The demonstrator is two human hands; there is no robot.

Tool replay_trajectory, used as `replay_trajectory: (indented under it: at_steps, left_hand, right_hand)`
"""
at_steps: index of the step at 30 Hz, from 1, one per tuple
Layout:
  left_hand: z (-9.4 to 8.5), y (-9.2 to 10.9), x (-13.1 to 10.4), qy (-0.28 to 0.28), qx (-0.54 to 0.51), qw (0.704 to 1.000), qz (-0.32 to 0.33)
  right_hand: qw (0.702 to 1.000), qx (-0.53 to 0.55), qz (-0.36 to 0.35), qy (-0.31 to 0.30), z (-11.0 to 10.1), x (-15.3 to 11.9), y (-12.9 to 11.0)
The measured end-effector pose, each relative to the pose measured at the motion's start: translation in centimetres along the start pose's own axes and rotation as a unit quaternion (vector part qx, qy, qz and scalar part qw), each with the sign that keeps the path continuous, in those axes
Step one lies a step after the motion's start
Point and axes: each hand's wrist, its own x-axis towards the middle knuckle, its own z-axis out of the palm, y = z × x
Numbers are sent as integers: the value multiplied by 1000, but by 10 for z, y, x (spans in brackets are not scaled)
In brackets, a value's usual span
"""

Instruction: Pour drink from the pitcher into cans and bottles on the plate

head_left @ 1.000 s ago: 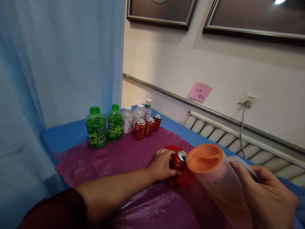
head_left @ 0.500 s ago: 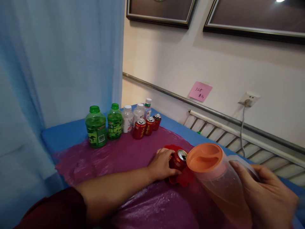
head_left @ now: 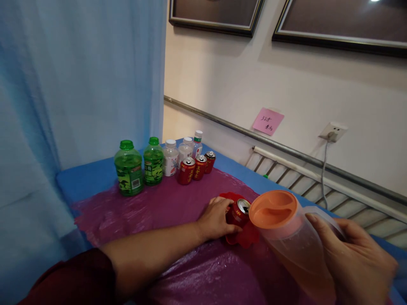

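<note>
Left hand (head_left: 216, 220) wrapped around an opened red can (head_left: 239, 212), which stands on a red dish (head_left: 244, 238) on the purple sheet (head_left: 159, 207) over the desk. Right hand (head_left: 356, 258) grips the handle of a clear pitcher (head_left: 292, 241), orange lid (head_left: 273, 208), tilted toward the can, spout just beside it. Green bottles (head_left: 129, 168) and more cans (head_left: 186, 170) line the far edge.

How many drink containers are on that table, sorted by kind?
Green bottles: 2
White bottles: 3
Red cans: 4, one held in the left hand
Pitcher: 1, held in the right hand
Total: 10
</note>
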Motion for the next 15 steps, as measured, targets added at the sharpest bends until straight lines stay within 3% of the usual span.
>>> replay_trajectory:
  at_steps: [10, 15]
  left_hand:
    - [0, 1, 0, 3, 0, 1000, 0]
    - [2, 0, 0, 2, 3, 1000, -4]
  right_hand:
    - [1000, 4, -25, 4, 1, -1, 3]
    - [1000, 3, -3, -4, 1, 0, 3]
